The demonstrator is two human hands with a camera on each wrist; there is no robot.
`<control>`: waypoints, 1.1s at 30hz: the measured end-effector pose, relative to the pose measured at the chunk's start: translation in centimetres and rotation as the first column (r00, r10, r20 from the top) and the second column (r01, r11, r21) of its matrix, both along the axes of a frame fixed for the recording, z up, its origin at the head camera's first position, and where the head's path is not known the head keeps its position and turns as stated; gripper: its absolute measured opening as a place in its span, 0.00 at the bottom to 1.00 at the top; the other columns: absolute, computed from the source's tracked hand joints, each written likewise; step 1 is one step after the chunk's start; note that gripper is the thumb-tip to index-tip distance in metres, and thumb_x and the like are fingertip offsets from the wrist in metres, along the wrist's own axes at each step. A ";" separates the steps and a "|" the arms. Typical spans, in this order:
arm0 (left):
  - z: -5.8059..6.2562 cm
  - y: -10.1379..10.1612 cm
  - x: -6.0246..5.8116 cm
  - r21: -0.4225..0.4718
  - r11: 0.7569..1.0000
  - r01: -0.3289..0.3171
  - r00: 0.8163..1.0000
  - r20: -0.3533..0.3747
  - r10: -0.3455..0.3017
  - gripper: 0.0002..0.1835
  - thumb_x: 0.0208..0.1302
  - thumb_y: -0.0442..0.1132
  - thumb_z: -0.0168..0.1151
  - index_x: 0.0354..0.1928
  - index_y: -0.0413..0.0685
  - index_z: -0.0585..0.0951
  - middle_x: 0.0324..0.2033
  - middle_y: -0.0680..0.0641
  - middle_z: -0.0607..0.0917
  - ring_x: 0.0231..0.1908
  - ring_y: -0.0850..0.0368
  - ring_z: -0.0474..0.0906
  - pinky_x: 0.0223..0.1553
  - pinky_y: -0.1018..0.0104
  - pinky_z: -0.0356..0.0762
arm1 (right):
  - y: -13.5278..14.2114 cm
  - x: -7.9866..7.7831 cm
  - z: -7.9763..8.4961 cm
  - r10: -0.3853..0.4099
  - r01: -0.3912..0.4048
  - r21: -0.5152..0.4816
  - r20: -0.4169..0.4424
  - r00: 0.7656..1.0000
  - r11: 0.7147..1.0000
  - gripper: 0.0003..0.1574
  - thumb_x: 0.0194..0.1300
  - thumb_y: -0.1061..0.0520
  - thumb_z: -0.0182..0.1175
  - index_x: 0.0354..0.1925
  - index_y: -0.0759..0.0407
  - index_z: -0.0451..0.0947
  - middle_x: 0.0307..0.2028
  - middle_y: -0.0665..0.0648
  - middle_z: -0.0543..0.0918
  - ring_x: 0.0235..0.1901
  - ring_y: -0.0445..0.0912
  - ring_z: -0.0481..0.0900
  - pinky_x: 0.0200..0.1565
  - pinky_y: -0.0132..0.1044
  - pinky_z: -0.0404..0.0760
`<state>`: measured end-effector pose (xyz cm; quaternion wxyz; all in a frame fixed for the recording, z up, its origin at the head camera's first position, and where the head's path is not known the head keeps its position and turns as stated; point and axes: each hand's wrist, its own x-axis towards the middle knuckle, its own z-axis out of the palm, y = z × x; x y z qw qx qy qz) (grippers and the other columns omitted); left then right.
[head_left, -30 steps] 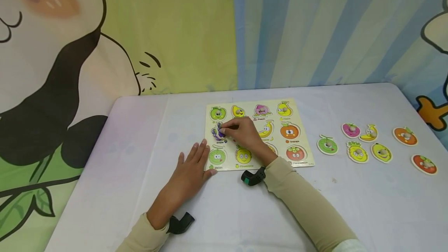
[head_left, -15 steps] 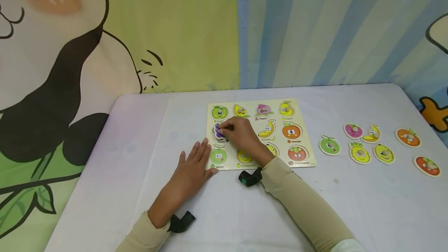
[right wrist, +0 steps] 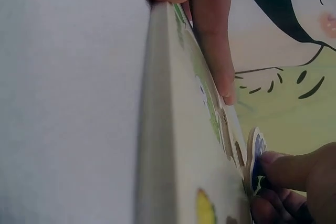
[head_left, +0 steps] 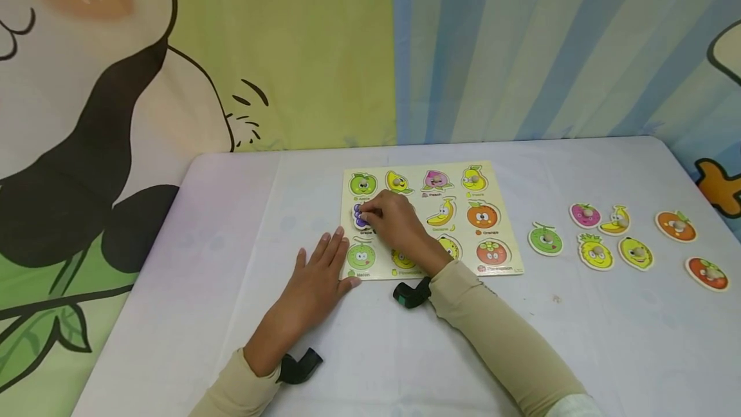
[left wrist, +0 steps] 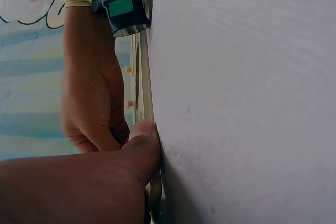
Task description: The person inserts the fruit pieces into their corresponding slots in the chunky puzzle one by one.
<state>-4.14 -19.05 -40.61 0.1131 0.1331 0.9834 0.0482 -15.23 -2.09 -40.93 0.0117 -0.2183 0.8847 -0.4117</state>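
Note:
A wooden fruit puzzle board [head_left: 512, 259] lies flat on the white table. My right hand [head_left: 399, 221] pinches the grape puzzle piece [head_left: 357, 217] between thumb and fingertips, over the grape spot at the board's left side. In the right wrist view this piece [right wrist: 254, 153] stands proud of the board, its edge tilted. My left hand [head_left: 315, 275] rests by the board's lower left corner with fingers straight, its thumb [left wrist: 142, 132] against the board's edge. Knobbed mango [head_left: 397, 182], peach [head_left: 437, 181] and pear [head_left: 474, 179] pieces sit along the board's top row.
Loose knobbed pieces lie right of the board: a melon [head_left: 545, 240], a purple fruit [head_left: 585, 215], a banana [head_left: 615, 221], a pineapple [head_left: 595, 253], a lemon [head_left: 635, 254], an orange [head_left: 676, 227] and a persimmon [head_left: 707, 274]. A printed curtain [head_left: 301, 50] hangs behind the table.
My right hand has shifted slightly left across the board with the grape piece still pinched. My left hand stays at the board's corner.

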 end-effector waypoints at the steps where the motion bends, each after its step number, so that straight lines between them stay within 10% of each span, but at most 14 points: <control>1: 0.0 0.0 0.0 -0.002 1.000 0.002 1.000 -0.003 -0.002 0.42 0.71 0.58 0.51 0.75 0.40 0.52 0.76 0.43 0.47 0.74 0.44 0.41 0.65 0.34 0.48 | 0.0 0.0 0.0 0.002 -0.002 -0.003 -0.009 1.000 1.000 0.09 0.65 0.60 0.65 0.44 0.58 0.87 0.34 0.51 0.80 0.33 0.40 0.76 0.34 0.33 0.74; 33: 0.1 0.1 -0.1 0.005 1.000 -0.003 1.000 0.007 0.003 0.42 0.71 0.58 0.51 0.75 0.40 0.52 0.76 0.43 0.47 0.74 0.44 0.41 0.65 0.34 0.47 | -0.1 -0.3 -1.0 0.015 -0.019 -0.077 -0.051 0.999 0.997 0.09 0.65 0.64 0.64 0.43 0.61 0.87 0.37 0.53 0.81 0.39 0.44 0.79 0.41 0.33 0.78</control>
